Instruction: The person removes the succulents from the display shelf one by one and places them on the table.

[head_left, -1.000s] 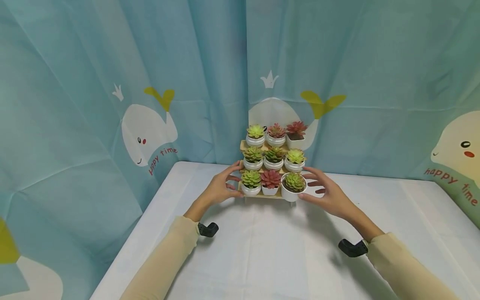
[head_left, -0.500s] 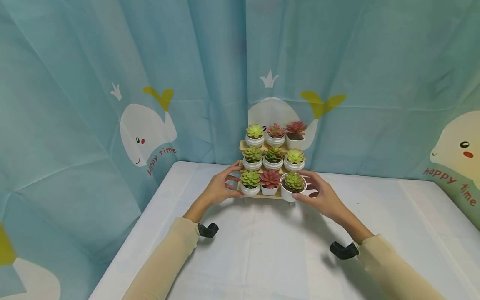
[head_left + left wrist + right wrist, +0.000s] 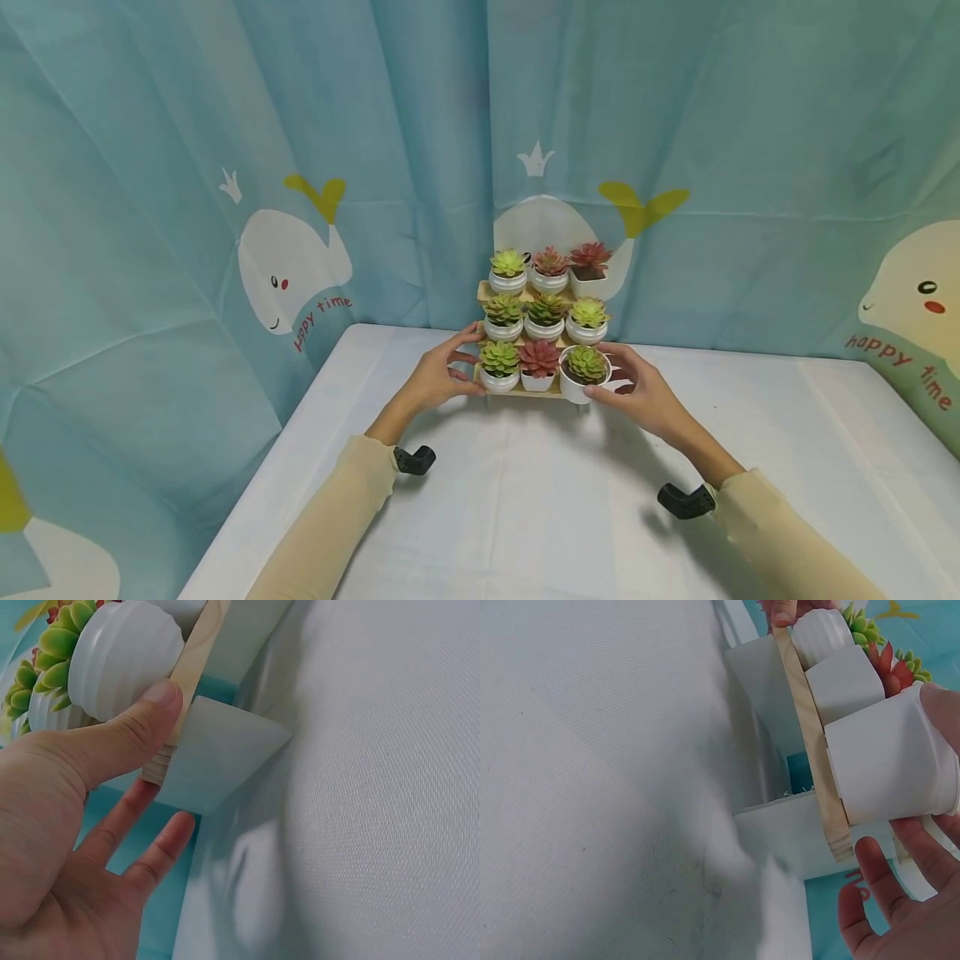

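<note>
A three-tiered stand with wooden shelves (image 3: 551, 395) and white supports (image 3: 217, 754) carries rows of small artificial succulents in white pots. My left hand (image 3: 431, 379) holds the left end of the bottom shelf, its thumb on the front edge and a fingertip at the board's end; two fingers stretch out below. At the bottom right, my right hand (image 3: 647, 398) grips a plain white pot (image 3: 889, 765) with a green succulent (image 3: 587, 364), thumb in front and fingers round the far side. That pot sits on the shelf, next to a red succulent (image 3: 539, 358) in a square pot.
The stand is near the back of a table covered with a white cloth (image 3: 540, 500). Close behind it hangs a blue curtain (image 3: 420, 150) printed with whales. More potted succulents (image 3: 544, 310) fill the middle and top shelves.
My right hand has moved left and closed in on the white pot, its thumb now on the pot's front. My left hand keeps its place on the stand.
</note>
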{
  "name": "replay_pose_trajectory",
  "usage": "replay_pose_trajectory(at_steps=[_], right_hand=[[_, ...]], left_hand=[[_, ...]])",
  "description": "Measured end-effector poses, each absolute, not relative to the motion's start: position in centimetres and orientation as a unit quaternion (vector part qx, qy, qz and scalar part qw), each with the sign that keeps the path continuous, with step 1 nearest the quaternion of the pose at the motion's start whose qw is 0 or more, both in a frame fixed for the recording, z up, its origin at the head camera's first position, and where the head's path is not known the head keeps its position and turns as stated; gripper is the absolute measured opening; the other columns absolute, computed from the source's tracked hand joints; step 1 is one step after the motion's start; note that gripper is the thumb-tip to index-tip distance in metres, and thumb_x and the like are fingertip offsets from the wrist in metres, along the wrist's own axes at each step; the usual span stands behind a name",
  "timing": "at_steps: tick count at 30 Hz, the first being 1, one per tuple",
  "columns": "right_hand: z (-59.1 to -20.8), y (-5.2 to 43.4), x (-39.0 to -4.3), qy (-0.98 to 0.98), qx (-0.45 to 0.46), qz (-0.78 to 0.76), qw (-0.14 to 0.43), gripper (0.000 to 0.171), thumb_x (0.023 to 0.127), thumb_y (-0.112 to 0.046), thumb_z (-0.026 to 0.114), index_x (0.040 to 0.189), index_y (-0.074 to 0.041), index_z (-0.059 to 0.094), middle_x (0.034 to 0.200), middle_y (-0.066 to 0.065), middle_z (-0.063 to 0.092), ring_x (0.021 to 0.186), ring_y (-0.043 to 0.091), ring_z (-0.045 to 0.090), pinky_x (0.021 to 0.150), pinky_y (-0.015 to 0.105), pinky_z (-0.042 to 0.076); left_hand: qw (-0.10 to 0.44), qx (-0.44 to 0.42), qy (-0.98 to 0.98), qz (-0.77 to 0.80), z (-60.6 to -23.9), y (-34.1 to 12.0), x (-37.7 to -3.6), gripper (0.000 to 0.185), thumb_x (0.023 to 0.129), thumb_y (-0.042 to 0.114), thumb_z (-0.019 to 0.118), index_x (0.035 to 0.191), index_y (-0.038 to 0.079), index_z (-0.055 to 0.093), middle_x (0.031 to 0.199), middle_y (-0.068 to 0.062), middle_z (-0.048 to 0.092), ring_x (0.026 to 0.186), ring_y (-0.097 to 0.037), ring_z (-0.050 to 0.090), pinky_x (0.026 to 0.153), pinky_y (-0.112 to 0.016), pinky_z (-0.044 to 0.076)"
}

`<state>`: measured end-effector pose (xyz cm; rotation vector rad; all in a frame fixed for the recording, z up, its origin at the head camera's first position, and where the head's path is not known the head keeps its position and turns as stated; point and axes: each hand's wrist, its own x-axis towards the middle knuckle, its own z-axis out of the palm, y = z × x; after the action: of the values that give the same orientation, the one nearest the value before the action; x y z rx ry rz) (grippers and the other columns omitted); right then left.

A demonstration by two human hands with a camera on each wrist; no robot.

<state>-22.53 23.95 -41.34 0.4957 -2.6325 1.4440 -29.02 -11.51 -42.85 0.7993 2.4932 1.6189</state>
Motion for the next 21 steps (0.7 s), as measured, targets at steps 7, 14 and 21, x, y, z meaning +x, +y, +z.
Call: replay_pose_trajectory(at_steps=[7, 14, 21], right_hand=[[-41.38, 23.98, -22.59, -0.864, 0.164, 0.474, 0.048, 0.069, 0.093, -0.026, 0.08, 0.152, -0.012, 0.047, 0.141, 0.016, 0.058, 0.111, 0.029, 0.065, 0.084, 0.033, 0.058], [-41.19, 23.99, -22.54, -0.861, 0.167, 0.479, 0.045, 0.068, 0.093, -0.025, 0.08, 0.151, -0.01, 0.048, 0.14, 0.015, 0.058, 0.109, 0.028, 0.064, 0.082, 0.031, 0.059], [-40.64, 24.13, -22.46, -0.86, 0.168, 0.481, 0.036, 0.069, 0.091, -0.025, 0.082, 0.15, -0.008, 0.049, 0.136, 0.013, 0.06, 0.11, 0.027, 0.064, 0.085, 0.032, 0.06]], left_hand=[[0.032, 0.26, 0.81, 0.525, -42.8, -11.5, -29.11, 0.089, 0.075, -0.001, 0.091, 0.153, 0.014, 0.05, 0.167, 0.008, 0.03, 0.123, -0.029, 0.062, 0.084, -0.036, 0.062], [0.036, 0.251, 0.81, 0.529, -42.67, -11.48, -28.93, 0.089, 0.074, -0.002, 0.091, 0.152, 0.014, 0.051, 0.167, 0.008, 0.03, 0.122, -0.029, 0.062, 0.085, -0.036, 0.062], [0.032, 0.252, 0.816, 0.519, -42.58, -11.49, -29.01, 0.088, 0.073, 0.0, 0.092, 0.151, 0.014, 0.052, 0.167, 0.008, 0.03, 0.122, -0.027, 0.063, 0.084, -0.037, 0.062]])
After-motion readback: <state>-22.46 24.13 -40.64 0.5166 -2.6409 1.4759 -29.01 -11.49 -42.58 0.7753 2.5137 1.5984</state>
